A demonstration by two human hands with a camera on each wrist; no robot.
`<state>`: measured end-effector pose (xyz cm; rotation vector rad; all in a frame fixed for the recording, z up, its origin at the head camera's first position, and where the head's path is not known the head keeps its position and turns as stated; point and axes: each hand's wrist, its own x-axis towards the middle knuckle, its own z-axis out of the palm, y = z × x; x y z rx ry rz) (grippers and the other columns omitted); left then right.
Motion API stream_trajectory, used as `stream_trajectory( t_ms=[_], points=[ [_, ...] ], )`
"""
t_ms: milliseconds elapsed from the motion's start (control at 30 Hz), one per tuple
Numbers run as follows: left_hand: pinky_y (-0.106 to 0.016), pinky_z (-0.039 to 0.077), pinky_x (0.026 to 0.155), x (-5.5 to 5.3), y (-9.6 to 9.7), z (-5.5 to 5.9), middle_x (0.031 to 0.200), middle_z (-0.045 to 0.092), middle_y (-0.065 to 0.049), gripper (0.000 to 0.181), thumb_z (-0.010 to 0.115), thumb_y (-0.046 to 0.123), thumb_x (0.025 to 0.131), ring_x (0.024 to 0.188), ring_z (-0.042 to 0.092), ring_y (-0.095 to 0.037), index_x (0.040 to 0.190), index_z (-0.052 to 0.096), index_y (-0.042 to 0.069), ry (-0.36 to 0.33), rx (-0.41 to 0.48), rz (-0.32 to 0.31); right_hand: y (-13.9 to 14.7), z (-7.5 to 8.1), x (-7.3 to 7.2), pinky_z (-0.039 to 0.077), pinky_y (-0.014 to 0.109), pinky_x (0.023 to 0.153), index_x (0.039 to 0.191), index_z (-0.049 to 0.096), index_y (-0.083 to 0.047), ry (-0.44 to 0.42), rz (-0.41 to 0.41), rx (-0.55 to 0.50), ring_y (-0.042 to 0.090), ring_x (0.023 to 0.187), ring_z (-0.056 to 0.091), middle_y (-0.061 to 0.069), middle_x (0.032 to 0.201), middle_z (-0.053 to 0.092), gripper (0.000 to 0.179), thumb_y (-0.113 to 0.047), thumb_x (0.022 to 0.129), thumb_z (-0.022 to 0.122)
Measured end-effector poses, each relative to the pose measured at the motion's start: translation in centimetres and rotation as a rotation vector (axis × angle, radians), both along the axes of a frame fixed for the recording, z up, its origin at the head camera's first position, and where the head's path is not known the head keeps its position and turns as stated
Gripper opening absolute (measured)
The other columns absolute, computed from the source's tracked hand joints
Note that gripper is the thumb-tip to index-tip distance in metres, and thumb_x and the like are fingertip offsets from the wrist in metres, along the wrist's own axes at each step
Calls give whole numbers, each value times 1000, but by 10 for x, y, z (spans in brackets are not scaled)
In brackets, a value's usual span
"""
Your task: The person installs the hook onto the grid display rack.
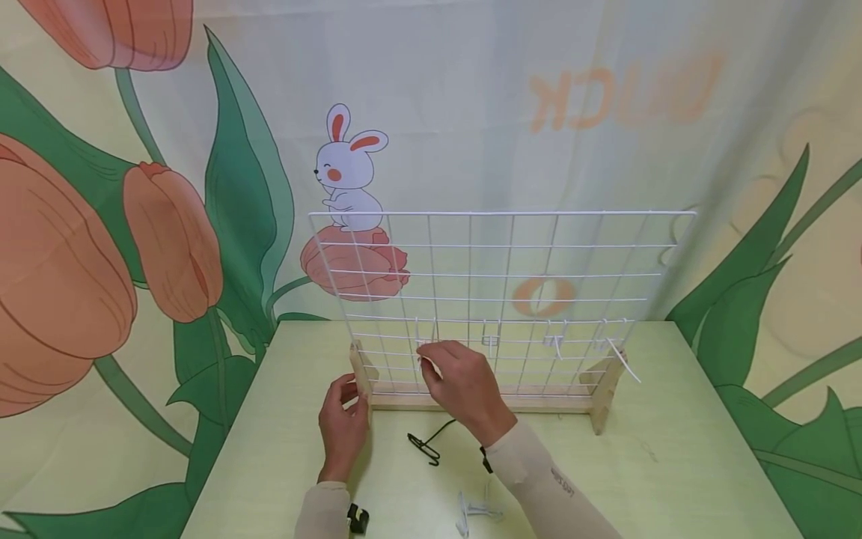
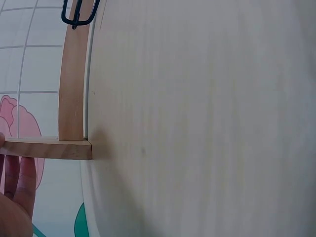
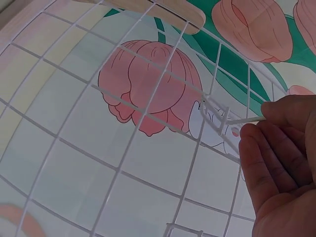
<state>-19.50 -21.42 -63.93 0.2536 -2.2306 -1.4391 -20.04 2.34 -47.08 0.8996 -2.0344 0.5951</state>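
Observation:
A white wire grid panel (image 1: 465, 273) stands upright in a wooden stand (image 1: 481, 401). At its left end, my left hand (image 1: 342, 427) grips the stand's wooden side foot (image 2: 47, 149), with fingers on one side of the wood. My right hand (image 1: 465, 382) is at the panel's lower left. Between thumb and forefinger it pinches the rod of a white hook (image 3: 242, 120), whose bracket lies against the grid wires. To the right, further white hooks hang on the panel: one hook (image 1: 490, 338), another hook (image 1: 554, 340) and a hook with a long prong (image 1: 622, 359).
A black hook (image 1: 424, 448) lies on the pale table (image 1: 673, 464) in front of the stand. Nearer the front edge lie white hooks (image 1: 478, 511), partly beside the right forearm. A printed curtain (image 1: 458, 112) with tulips and a rabbit hangs behind the table.

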Motion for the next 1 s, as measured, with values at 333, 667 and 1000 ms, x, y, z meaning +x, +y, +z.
stream_trajectory(
  t_ms=[333, 667, 1000],
  points=[
    [-41, 66, 88, -1, 0, -1, 119, 72, -8, 39, 73, 5, 98, 112, 72, -25, 134, 62, 16, -7, -8, 5, 1, -8, 3, 65, 26, 81, 98, 80, -9, -48, -14, 2, 14, 91, 79, 2, 98, 82, 14, -5, 86, 84],
    [-42, 65, 90, 1, 1, 2, 121, 71, -8, 39, 72, 5, 99, 114, 72, -25, 135, 61, 15, -7, -1, -5, 2, -12, 2, 65, 26, 77, 97, 80, -10, -37, -17, -2, 13, 88, 79, 1, 95, 82, 14, -7, 85, 85],
    [-43, 65, 90, 1, 0, 2, 121, 71, -8, 39, 72, 6, 99, 114, 71, -25, 136, 61, 15, -18, -8, -6, 5, -19, 4, 66, 27, 77, 98, 81, -10, -76, -4, -27, 14, 88, 79, 1, 95, 82, 15, -8, 85, 87]
  ],
)
